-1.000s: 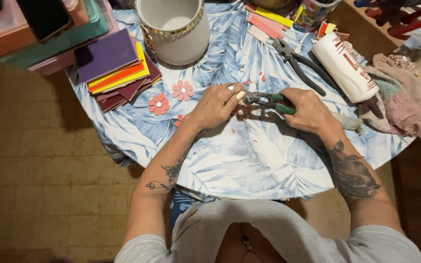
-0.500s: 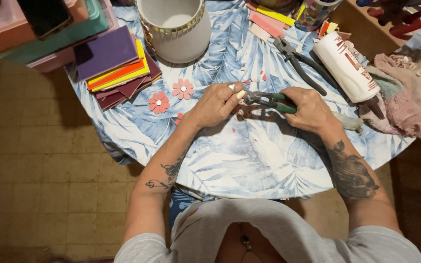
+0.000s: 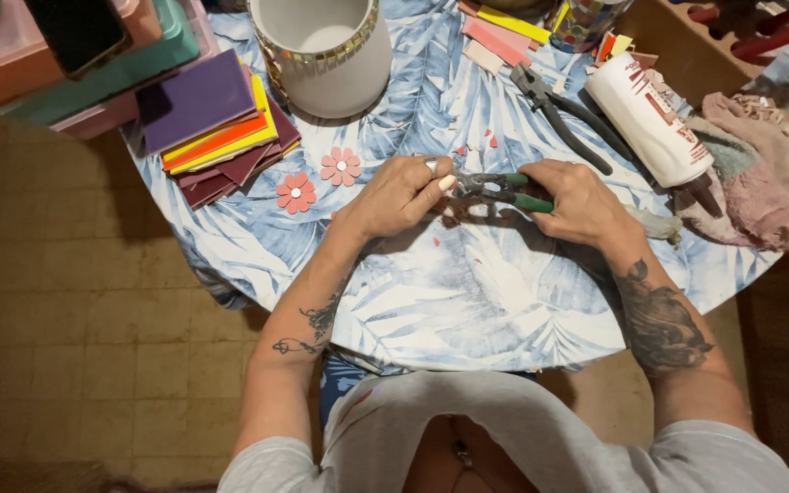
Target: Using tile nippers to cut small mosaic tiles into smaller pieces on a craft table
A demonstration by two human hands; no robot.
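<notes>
**Two hands working nippers over the middle of the tabletop**

The right hand (image 3: 582, 203) is closing its grip around the green handles of the nippers (image 3: 497, 189), holding them level so that the jaws are pointing toward the left hand (image 3: 401, 194). The left hand is pinching narrowly at the jaw end, thumb against fingertips; whatever piece it may be holding there is too small to tell. Both hands are hovering just above the tabletop (image 3: 468, 301), near its centre, so that chips are dropping onto the leaf-print cloth rather than the floor; small pink fragments (image 3: 490, 141) are lying scattered just beyond the hands.

Supplies are standing toward the far edge, within reach yet clear of the working area. Two pink flowers (image 3: 319, 180) are lying left of the left hand, apart from it, as finished pieces set aside. A stack of coloured sheets (image 3: 216, 128) is sitting at the far left edge, with a white pot (image 3: 326, 55) just to its right. Black pliers (image 3: 563, 114) are lying beyond the right hand, a white glue bottle (image 3: 647, 117) is lying on its side to their right, and a pinkish rag (image 3: 760, 178) is bunching at the right edge. Coloured strips (image 3: 499, 32) are resting along the far edge.
</notes>
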